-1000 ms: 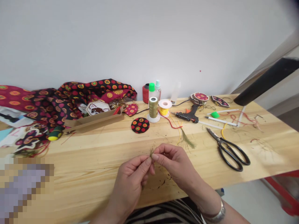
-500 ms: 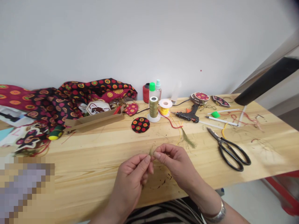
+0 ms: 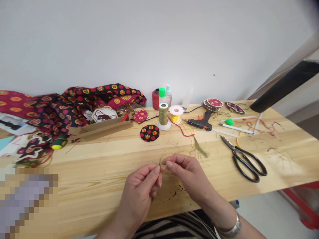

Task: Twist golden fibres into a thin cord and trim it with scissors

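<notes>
Between thumb and fingers my left hand [image 3: 143,186] pinches a small bundle of olive-green thread [image 3: 160,161], whose loose ends stick up above the fingertips. My right hand [image 3: 186,172] is closed in a pinch right beside it, the fingertips touching or nearly touching the thread; whether a strand is in them is too small to tell. A finished-looking olive tassel [image 3: 200,148] with a yellow and red cord lies beyond my right hand. Farther back stand a spool of olive thread [image 3: 163,114] and a spool of yellow cord [image 3: 175,118].
Black-handled scissors [image 3: 245,161] lie to the right. Behind them are a black glue gun [image 3: 203,122], a white pen [image 3: 236,128] and patterned ornaments [image 3: 214,103]. A round patterned fabric piece [image 3: 150,133], a cardboard tray [image 3: 104,128] and bunched fabric [image 3: 99,91] occupy the back left.
My right fingertips have shifted very slightly to the right, away from the left ones. The left hand keeps its pinch on the thread bundle.
</notes>
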Demonstrator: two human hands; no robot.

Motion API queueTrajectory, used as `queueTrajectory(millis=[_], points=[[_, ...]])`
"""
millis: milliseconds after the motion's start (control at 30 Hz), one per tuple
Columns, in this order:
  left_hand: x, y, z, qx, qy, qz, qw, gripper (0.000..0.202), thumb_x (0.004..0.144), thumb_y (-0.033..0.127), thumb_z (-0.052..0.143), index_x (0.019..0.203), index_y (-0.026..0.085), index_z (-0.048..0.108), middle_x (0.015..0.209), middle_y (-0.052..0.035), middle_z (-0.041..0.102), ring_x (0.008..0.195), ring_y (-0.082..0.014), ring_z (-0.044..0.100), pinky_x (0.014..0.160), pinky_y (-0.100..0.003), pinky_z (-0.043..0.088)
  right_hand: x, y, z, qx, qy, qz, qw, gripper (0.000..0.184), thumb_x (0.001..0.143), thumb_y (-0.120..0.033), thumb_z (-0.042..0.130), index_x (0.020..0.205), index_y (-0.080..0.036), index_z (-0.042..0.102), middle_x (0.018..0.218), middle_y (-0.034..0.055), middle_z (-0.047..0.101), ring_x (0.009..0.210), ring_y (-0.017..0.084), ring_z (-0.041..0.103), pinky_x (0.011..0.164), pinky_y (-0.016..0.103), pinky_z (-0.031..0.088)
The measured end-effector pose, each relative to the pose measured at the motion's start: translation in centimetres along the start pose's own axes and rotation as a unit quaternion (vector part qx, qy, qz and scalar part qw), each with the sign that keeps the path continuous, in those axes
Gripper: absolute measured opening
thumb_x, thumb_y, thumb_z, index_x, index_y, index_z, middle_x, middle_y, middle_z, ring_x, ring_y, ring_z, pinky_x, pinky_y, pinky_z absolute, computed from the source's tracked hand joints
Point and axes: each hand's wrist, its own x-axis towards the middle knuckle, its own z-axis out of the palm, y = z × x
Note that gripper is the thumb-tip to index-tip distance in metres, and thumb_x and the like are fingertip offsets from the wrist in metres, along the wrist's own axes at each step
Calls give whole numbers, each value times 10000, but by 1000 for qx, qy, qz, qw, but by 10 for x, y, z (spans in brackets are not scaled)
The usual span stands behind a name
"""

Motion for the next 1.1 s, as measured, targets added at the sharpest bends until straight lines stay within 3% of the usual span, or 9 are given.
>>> queueTrajectory(millis=[300,467,667,967,1100], points=[[-2,-2,-2,24,-12,8,1000,238,808,293,610,623,144,617,530,34,465,464,-59,314,433,-206,213,-1,0,1,36,5,12,999,105,678,-272,707,719,-176,710,700,-4,676,700,134,581,739,283,447],[-3,-5,-6,73,-36,19,996,253,839,298,572,637,150,611,529,39,427,479,-73,308,455,-229,212,1,1,-3,67,-48,37,996,91,663,-259,731,697,-174,729,669,-18,676,664,112,564,723,266,429],[-2,-5,-7,122,-51,20,991,273,854,317,548,631,164,590,511,43,399,477,-86,296,465,-250,202,4,5,-7,109,-58,93,988,221,573,-270,806,768,-181,755,761,16,728,705,127,608,796,291,432],[-2,2,-6,173,-82,2,981,343,840,345,550,546,170,524,502,40,392,491,-94,305,479,-248,227,8,9,-11,166,-130,87,974,157,586,-223,800,709,-149,738,667,2,691,625,98,585,675,244,421],[-1,-2,-8,161,-72,-16,984,336,825,353,575,551,160,547,489,48,389,468,-78,275,458,-239,194,9,8,-11,140,-105,71,982,141,582,-219,793,638,-130,699,568,-22,643,557,83,532,618,232,387]])
